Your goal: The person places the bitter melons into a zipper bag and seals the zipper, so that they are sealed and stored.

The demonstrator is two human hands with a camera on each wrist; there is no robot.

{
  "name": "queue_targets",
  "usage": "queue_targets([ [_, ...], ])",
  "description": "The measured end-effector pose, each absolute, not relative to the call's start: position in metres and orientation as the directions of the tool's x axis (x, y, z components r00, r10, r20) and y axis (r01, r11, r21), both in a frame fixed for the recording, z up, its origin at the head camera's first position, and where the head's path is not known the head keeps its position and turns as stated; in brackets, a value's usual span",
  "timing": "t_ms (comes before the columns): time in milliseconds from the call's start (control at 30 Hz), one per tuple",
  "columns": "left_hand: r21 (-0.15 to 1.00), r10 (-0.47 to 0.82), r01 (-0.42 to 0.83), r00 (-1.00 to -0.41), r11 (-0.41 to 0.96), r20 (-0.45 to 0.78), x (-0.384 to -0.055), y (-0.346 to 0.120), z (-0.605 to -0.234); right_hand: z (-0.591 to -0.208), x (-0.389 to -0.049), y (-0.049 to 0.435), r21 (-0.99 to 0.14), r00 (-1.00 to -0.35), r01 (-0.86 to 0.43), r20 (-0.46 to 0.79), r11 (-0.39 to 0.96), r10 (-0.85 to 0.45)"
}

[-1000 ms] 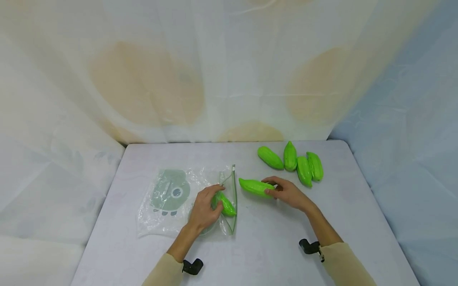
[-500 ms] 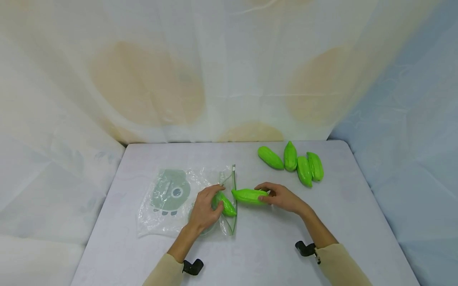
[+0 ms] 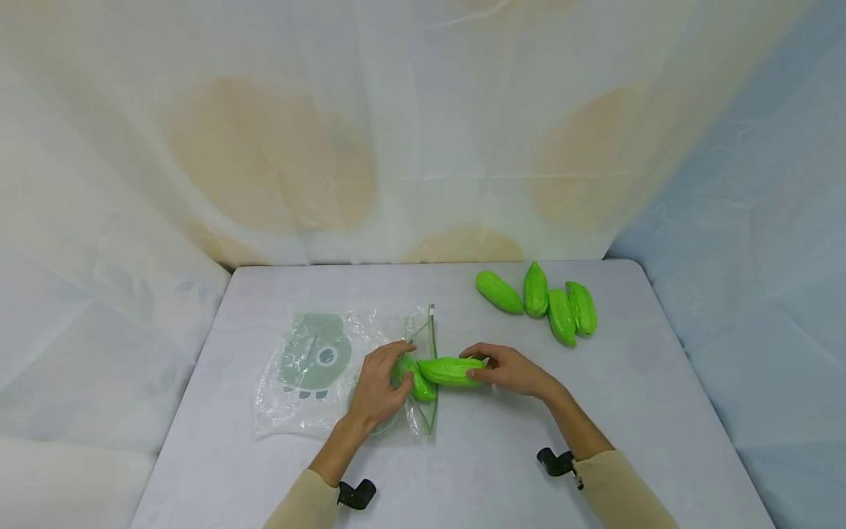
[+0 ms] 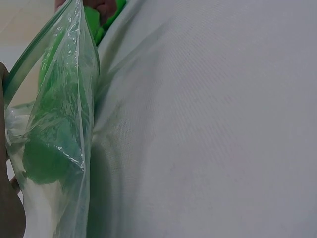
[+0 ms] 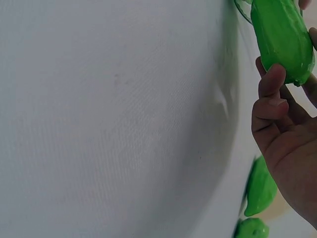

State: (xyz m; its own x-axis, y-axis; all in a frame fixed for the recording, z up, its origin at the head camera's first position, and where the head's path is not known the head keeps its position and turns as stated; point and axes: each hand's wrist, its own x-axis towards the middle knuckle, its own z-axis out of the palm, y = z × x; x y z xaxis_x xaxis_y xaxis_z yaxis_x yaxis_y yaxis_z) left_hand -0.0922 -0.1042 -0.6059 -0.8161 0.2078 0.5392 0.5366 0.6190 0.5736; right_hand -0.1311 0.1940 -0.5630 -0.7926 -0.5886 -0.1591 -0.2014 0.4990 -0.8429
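In the head view a clear zip bag [image 3: 284,415] with a green cartoon print lies on the table, its mouth facing right. My left hand [image 3: 380,386] holds up the top layer at the mouth, thumb and fingers spread apart. One bright green bitter melon [image 3: 423,389] lies in the opening, partly hidden by that hand; the left wrist view shows green through the plastic [image 4: 47,158]. My right hand [image 3: 512,373] grips a second bitter melon [image 3: 449,371] by its right end. Its left tip is at the bag mouth, over the first one. The right wrist view shows this held melon [image 5: 282,37] between thumb and fingers.
Several more bitter melons [image 3: 535,290] lie grouped at the back right of the white table [image 3: 502,470]. Pale curtains [image 3: 423,147] hang behind the table and along both sides. Each wrist carries a small black camera [image 3: 357,494].
My right hand has carried its bitter melon left and slightly toward me, from beside the bag to its mouth. The left hand and the bag stay where they were.
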Motion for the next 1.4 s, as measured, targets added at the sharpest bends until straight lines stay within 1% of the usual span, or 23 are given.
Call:
queue_targets([
  [167,0.57,0.207,0.543,-0.81,0.616,0.548,-0.092,-0.104,-0.606,-0.564,-0.132,0.192,-0.841,-0.794,-0.203,-0.159,0.502,-0.587],
  [400,0.589,0.214,0.527,-0.828,0.612,0.518,-0.092,-0.104,-0.607,-0.564,-0.131,0.188,-0.836,-0.803,-0.199,-0.16,0.512,-0.574],
  [767,0.589,0.217,0.53,-0.827,0.611,0.519,-0.092,-0.104,-0.605,-0.562,-0.127,0.179,-0.844,-0.798,-0.194,-0.161,0.5,-0.581],
  [1167,0.586,0.22,0.535,-0.823,0.608,0.523,-0.092,-0.104,-0.605,-0.564,-0.124,0.174,-0.851,-0.811,-0.154,-0.182,0.502,-0.557],
  [1400,0.588,0.22,0.532,-0.826,0.609,0.52,-0.092,-0.104,-0.605,-0.566,-0.124,0.168,-0.871,-0.813,-0.15,-0.161,0.468,-0.56],
])
